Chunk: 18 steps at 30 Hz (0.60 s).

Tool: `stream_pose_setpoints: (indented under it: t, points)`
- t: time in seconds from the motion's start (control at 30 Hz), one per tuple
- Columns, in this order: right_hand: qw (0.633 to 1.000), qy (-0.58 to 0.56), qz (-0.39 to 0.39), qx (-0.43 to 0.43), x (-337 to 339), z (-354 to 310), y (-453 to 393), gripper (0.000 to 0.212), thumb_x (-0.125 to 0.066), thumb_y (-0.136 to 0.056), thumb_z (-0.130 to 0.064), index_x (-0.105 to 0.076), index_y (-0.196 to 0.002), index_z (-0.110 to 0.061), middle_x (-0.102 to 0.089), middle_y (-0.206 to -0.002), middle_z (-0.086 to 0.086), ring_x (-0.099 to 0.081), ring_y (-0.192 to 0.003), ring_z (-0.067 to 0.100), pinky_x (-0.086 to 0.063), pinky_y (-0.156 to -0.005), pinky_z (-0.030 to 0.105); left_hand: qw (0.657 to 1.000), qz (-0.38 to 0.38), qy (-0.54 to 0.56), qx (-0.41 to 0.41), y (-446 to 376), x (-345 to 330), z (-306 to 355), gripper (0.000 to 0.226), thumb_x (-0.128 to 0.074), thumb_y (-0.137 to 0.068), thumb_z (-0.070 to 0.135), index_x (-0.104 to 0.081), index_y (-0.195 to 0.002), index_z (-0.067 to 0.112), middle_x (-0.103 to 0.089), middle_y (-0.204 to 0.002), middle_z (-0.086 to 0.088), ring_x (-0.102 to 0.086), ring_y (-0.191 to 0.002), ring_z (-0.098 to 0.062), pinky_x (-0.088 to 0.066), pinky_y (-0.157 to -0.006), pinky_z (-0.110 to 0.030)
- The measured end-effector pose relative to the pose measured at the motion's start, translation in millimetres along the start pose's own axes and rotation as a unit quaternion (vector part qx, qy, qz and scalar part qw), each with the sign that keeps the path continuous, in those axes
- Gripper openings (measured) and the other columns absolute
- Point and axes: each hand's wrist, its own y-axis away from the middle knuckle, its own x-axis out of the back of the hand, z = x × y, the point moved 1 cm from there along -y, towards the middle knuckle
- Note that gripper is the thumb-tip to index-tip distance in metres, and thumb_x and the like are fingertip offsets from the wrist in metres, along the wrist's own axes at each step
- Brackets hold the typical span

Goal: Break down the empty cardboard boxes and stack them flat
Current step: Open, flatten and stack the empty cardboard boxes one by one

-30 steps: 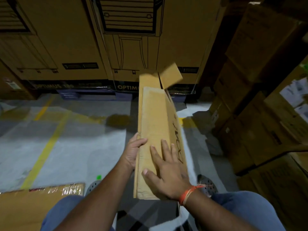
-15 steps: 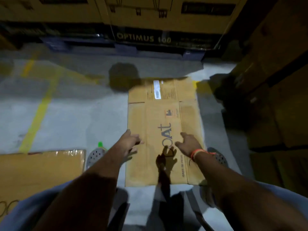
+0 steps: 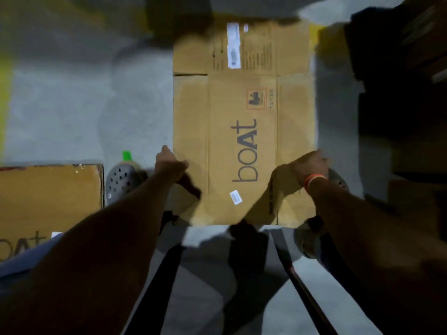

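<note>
Flattened cardboard box (image 3: 244,122) is lying on the floor (image 3: 96,97): light, stiff. Left hand (image 3: 170,163) and right hand (image 3: 307,165) are meeting its side edges; finger grip unclear.

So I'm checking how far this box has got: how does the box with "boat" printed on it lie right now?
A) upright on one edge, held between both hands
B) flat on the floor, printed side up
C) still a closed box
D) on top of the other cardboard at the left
B: the box lies spread flat on the grey floor, print facing up, apart from the other cardboard at the left.
</note>
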Motion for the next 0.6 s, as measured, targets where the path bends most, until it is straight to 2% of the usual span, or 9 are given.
stream_pose_setpoints:
  t: [0.1, 0.17, 0.27, 0.33, 0.4, 0.47, 0.6]
  points:
    - [0.999, -0.033, -0.010, -0.015, 0.6, -1.7, -12.6, 0.061, -0.077, -0.087, -0.036, -0.050, -0.131, -0.002, -0.055, -0.132, 0.022, -0.057, -0.114, 0.038, -0.049, -0.096, 0.044, 0.999, -0.006, 0.043, 0.007, -12.1, -10.6, 2.9, 0.065, -0.074, -0.091, 0.021, -0.038, -0.143, 0.004, -0.050, -0.134, -0.018, -0.053, -0.125, -0.035, -0.046, -0.085, -0.032]
    - [0.997, -0.063, -0.034, -0.005, 2.0, 1.9, -17.9, 0.053, -0.077, -0.087, -0.032, -0.054, -0.126, -0.003, -0.061, -0.119, 0.014, -0.060, -0.106, 0.034, -0.050, -0.088, 0.038, 0.999, -0.002, 0.033, -0.010, -21.3, -17.9, 1.1, 0.064, -0.074, -0.091, 0.024, -0.041, -0.141, 0.004, -0.050, -0.128, -0.014, -0.053, -0.122, -0.033, -0.045, -0.085, -0.032]
    - [0.990, -0.121, -0.066, 0.015, 4.8, 9.5, -21.3, 0.052, -0.073, -0.091, -0.021, -0.047, -0.134, -0.005, -0.052, -0.111, 0.008, -0.054, -0.106, 0.028, -0.047, -0.091, 0.037, 0.999, 0.012, 0.044, 0.003, -34.0, -24.3, -3.6, 0.069, -0.078, -0.087, 0.035, -0.044, -0.142, 0.009, -0.049, -0.134, -0.013, -0.053, -0.123, -0.033, -0.050, -0.090, -0.036]
    - [0.989, -0.130, -0.074, 0.016, 6.8, 10.5, -20.7, 0.055, -0.074, -0.090, -0.017, -0.045, -0.135, -0.007, -0.052, -0.113, 0.008, -0.052, -0.104, 0.026, -0.047, -0.090, 0.036, 0.995, 0.004, 0.094, 0.016, -42.6, -25.3, -11.9, 0.070, -0.080, -0.084, 0.037, -0.047, -0.141, 0.014, -0.054, -0.134, -0.011, -0.055, -0.123, -0.033, -0.054, -0.097, -0.046]
    - [0.985, -0.149, -0.083, 0.006, 7.0, 10.9, -21.4, 0.052, -0.075, -0.087, -0.011, -0.047, -0.130, -0.010, -0.057, -0.117, 0.009, -0.055, -0.106, 0.027, -0.049, -0.094, 0.038, 0.984, -0.029, 0.175, 0.019, -50.9, -23.8, -21.0, 0.067, -0.081, -0.084, 0.033, -0.049, -0.139, 0.013, -0.060, -0.130, -0.010, -0.058, -0.122, -0.032, -0.053, -0.099, -0.049]
    - [0.983, -0.162, -0.090, -0.006, 3.5, 12.4, -20.4, 0.046, -0.074, -0.086, -0.007, -0.054, -0.127, -0.010, -0.064, -0.120, 0.010, -0.060, -0.110, 0.030, -0.052, -0.098, 0.041, 0.968, -0.056, 0.243, 0.003, -51.5, -23.3, -23.5, 0.060, -0.080, -0.086, 0.028, -0.053, -0.137, 0.010, -0.064, -0.125, -0.010, -0.061, -0.117, -0.030, -0.054, -0.096, -0.044]
    - [0.995, -0.097, -0.029, 0.016, -5.8, 6.5, 0.7, 0.030, -0.068, -0.089, -0.010, -0.065, -0.118, -0.005, -0.069, -0.115, 0.016, -0.065, -0.107, 0.036, -0.055, -0.096, 0.046, 0.969, -0.039, 0.241, -0.033, -34.2, -20.3, -14.0, 0.031, -0.063, -0.097, 0.016, -0.060, -0.127, 0.007, -0.066, -0.113, -0.009, -0.063, -0.108, -0.030, -0.051, -0.078, -0.032]
